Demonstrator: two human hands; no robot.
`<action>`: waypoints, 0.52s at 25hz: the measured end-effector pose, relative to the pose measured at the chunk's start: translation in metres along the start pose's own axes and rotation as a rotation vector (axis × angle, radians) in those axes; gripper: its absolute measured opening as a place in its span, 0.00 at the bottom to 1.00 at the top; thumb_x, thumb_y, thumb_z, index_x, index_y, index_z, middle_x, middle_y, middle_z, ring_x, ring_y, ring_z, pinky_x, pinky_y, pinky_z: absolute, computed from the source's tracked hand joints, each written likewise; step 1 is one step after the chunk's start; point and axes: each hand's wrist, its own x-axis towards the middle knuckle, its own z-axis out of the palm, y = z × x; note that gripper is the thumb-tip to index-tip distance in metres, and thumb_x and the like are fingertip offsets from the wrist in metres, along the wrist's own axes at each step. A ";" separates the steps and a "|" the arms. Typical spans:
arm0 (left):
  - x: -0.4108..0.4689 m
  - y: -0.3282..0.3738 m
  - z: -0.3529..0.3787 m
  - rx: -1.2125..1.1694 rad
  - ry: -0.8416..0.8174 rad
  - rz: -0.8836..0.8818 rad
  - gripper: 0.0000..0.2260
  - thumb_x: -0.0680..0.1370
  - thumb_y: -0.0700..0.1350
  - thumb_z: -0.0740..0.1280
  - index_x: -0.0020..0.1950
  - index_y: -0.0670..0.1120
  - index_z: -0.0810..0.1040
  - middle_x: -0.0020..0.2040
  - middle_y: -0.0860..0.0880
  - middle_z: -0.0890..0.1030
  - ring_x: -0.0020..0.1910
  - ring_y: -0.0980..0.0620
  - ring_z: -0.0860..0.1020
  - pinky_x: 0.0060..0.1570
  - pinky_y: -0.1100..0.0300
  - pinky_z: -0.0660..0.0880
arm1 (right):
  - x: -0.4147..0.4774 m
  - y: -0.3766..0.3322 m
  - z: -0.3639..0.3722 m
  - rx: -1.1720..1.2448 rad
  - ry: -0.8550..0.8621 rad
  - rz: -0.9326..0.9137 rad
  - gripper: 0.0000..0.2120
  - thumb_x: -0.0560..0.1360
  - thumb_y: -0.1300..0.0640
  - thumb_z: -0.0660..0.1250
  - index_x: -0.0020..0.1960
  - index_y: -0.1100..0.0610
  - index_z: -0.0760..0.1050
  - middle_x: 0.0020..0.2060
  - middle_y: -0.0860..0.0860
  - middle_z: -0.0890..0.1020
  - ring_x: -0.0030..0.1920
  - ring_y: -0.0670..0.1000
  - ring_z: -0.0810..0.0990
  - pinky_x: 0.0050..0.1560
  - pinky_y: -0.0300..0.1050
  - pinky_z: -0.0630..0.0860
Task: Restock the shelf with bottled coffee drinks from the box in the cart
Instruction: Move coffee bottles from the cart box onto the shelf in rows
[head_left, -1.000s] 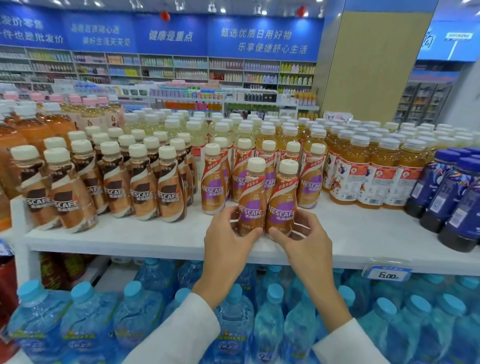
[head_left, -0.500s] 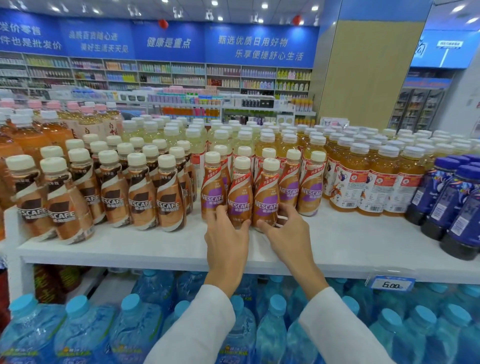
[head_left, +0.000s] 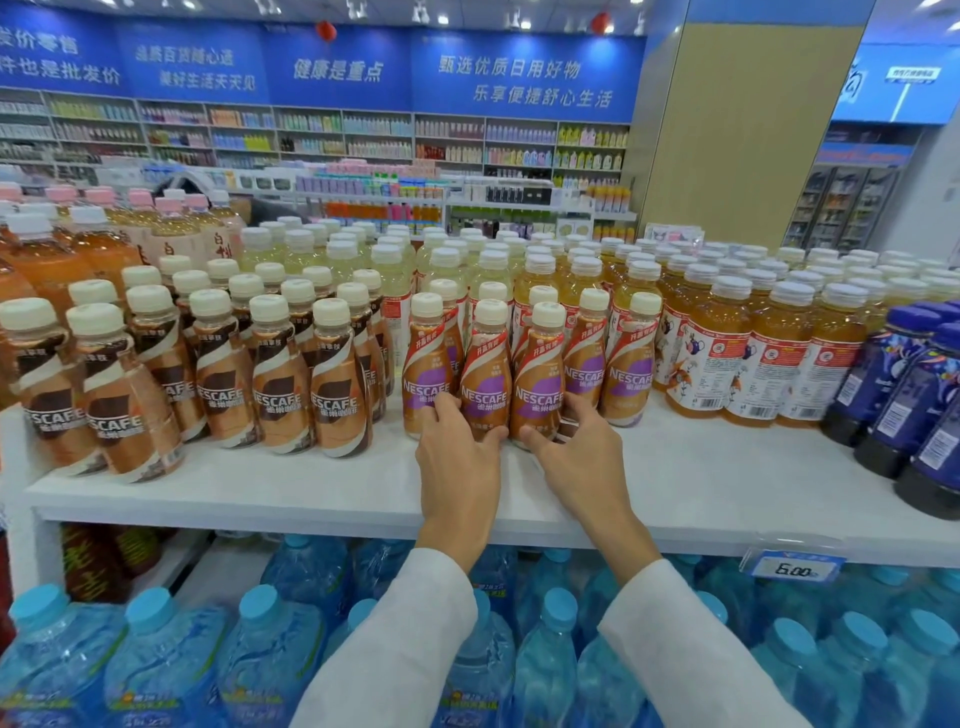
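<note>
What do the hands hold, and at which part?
The left hand grips the left bottle, the right hand the right bottle, both at the lower body.

Head-worn wide view, forward and slightly down, seemingly close to shelf (head_left: 727, 483)

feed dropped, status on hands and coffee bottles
Left hand grips left front bottle, right hand grips right front bottle. Both upright on shelf. Same-label row close behind.
</note>
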 end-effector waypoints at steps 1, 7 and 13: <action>0.000 0.000 0.000 0.005 -0.007 -0.003 0.23 0.76 0.50 0.74 0.66 0.47 0.69 0.65 0.46 0.73 0.62 0.46 0.76 0.62 0.49 0.78 | 0.001 0.001 0.000 -0.001 -0.005 0.004 0.30 0.73 0.53 0.76 0.72 0.55 0.70 0.64 0.50 0.80 0.61 0.49 0.80 0.58 0.40 0.75; 0.000 0.002 0.001 0.036 -0.006 -0.008 0.24 0.77 0.50 0.73 0.68 0.45 0.68 0.66 0.45 0.72 0.64 0.45 0.75 0.63 0.51 0.75 | 0.002 0.003 0.000 -0.011 -0.014 -0.005 0.29 0.74 0.53 0.75 0.72 0.54 0.69 0.65 0.49 0.79 0.63 0.50 0.79 0.63 0.46 0.77; 0.002 -0.004 0.005 0.054 0.002 -0.001 0.25 0.77 0.53 0.72 0.69 0.44 0.68 0.67 0.44 0.72 0.64 0.45 0.74 0.60 0.53 0.75 | 0.002 0.004 0.004 -0.045 -0.013 0.001 0.30 0.76 0.50 0.73 0.74 0.52 0.67 0.67 0.49 0.78 0.65 0.50 0.78 0.65 0.49 0.76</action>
